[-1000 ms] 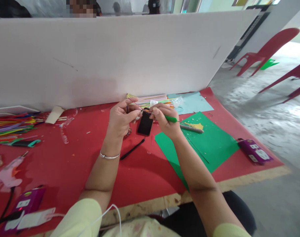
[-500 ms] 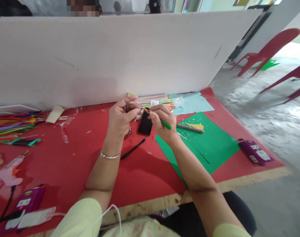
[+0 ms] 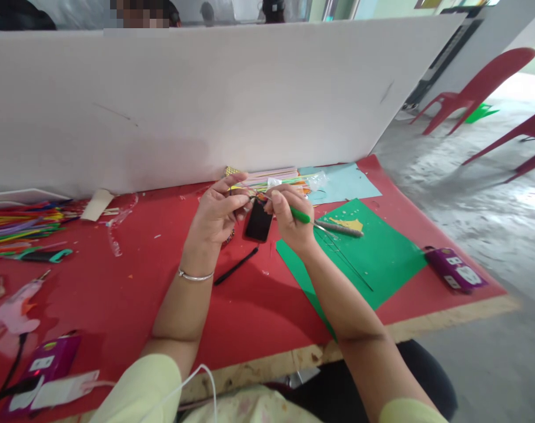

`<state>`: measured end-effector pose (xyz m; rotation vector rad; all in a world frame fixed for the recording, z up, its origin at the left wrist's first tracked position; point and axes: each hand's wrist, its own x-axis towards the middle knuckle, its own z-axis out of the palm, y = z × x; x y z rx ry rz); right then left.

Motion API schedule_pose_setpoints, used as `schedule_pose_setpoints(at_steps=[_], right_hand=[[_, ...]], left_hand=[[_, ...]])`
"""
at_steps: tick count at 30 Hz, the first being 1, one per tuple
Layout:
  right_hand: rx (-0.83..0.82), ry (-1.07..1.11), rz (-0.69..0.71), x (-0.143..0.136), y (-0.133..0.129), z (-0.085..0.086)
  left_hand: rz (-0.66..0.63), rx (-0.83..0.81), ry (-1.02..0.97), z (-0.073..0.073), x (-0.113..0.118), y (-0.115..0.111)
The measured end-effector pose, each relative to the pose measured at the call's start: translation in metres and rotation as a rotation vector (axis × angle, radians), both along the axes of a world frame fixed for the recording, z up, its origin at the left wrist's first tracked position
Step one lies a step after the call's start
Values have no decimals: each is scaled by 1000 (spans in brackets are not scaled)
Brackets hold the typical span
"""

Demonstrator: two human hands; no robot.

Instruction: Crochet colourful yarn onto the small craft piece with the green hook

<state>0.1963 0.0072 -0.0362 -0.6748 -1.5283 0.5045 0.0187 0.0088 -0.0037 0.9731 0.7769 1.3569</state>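
Note:
My left hand (image 3: 217,211) is raised over the middle of the table, thumb and fingers pinched on a thin dark strand of yarn near the fingertips. My right hand (image 3: 291,218) grips a slim crochet hook (image 3: 300,215) with a green handle; thin metal runs out on both sides of the handle. The hook's tip points at the left fingertips, where the small work is too fine to make out. Below and between the hands lies a black phone (image 3: 258,222). A small dark patterned item (image 3: 228,237) is partly hidden behind my left hand.
A white panel (image 3: 232,94) stands along the back. Green (image 3: 382,258) and light blue sheets (image 3: 347,181) lie on the red table (image 3: 130,305) at right, with a grey rod (image 3: 340,228). Coloured pipe cleaners (image 3: 24,229), a pink glue gun (image 3: 18,308) and purple boxes (image 3: 455,268) lie around.
The hook in my right hand has turned slightly and shifted a little. My left fingers have spread a bit, while the strand stays pinched. The view has drifted very slightly.

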Motion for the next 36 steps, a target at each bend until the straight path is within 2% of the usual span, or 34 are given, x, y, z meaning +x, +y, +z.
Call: schedule_pose_setpoints(at_steps=[3, 6, 13, 24, 29, 36], right_hand=[[46, -8, -2, 1, 2, -3], [-8, 13, -15, 2, 3, -3], [-89, 59, 19, 1, 4, -4], [-131, 68, 16, 1, 4, -5], [-189, 121, 80, 2, 8, -7], [-263, 157, 249, 7, 14, -10]], left_hand=[[15, 29, 17, -1, 2, 0], [41, 41, 10, -2, 2, 2], [-34, 4, 7, 0, 1, 1], [-51, 2, 75, -3, 0, 1], [-68, -19, 57, -2, 0, 2], [-129, -77, 17, 1, -2, 2]])
